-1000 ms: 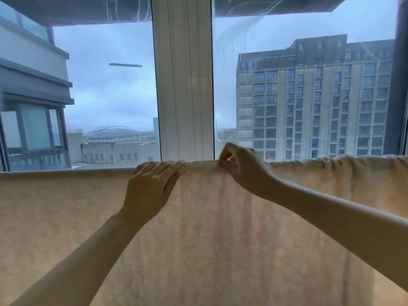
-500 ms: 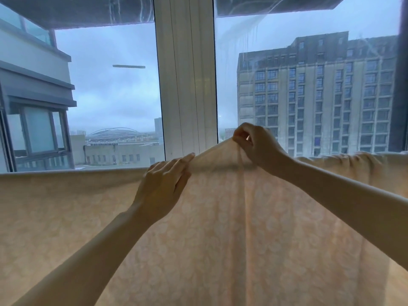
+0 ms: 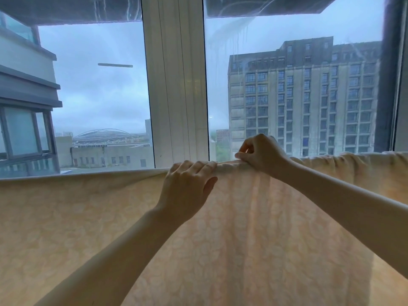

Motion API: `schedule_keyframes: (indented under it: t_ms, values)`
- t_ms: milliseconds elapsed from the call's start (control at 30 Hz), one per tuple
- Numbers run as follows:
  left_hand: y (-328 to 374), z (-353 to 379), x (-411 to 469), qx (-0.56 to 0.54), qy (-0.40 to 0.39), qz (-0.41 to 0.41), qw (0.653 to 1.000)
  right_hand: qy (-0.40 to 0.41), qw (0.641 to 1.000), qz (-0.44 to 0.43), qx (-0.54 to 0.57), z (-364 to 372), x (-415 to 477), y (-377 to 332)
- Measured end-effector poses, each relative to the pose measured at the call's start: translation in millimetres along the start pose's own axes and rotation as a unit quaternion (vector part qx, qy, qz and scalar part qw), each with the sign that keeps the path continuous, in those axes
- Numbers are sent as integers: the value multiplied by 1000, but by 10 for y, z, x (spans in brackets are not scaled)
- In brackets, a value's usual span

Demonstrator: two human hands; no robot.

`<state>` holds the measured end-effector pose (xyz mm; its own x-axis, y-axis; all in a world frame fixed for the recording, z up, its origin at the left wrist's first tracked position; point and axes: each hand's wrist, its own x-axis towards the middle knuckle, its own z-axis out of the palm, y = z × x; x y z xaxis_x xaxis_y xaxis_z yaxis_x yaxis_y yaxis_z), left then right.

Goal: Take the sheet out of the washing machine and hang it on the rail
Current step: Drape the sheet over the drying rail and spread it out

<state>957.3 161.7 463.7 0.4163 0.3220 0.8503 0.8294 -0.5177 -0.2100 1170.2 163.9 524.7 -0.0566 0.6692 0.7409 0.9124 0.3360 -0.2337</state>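
Cloth fills the lower half of the head view: the sheet (image 3: 88,228), pale peach with a faint leaf pattern, hangs in front of us, and its top fold runs across from the left edge to the right. The rail that carries it is covered by that fold, so we cannot see it. Left of the hands the fold lies flat and smooth. Between the hands it is rolled into a tight ridge, and to the right of them it is bunched into soft gathers. Light comes through the fabric, and darker vertical bands show below the hands.

Our left hand (image 3: 187,191) grips the top of the sheet near the middle, with the fingers (image 3: 198,165) curled over the fold and the thumb (image 3: 209,186) lying on the near side. Our right hand (image 3: 263,154) is just beside it to the right and a little higher. It pinches the ridge of cloth between thumb and curled fingers. Both forearms reach up from the bottom of the view.

Behind the sheet stands a window with a white centre post (image 3: 176,85). Through the right pane we see a tall grey building (image 3: 304,96). Through the left pane we see a domed roof (image 3: 103,134) far off under a cloudy sky.
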Motion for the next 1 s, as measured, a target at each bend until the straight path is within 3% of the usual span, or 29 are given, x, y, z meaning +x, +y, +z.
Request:
schedule_keyframes:
  t_ms: [300,667,800,1000]
  values:
    - [-16,122,-39,-15,25,18,999,36,994,-101,-14,-187,-413,133]
    - [53,89,-159,29,68,28,997,21,998,-61,23,-143,-381,63]
    - [94,44,-154,0,65,22,998,40,997,-34,55,-225,-354,57]
    - [243,52,-11,-27,68,-19,997,28,999,-22,19,-218,-354,232]
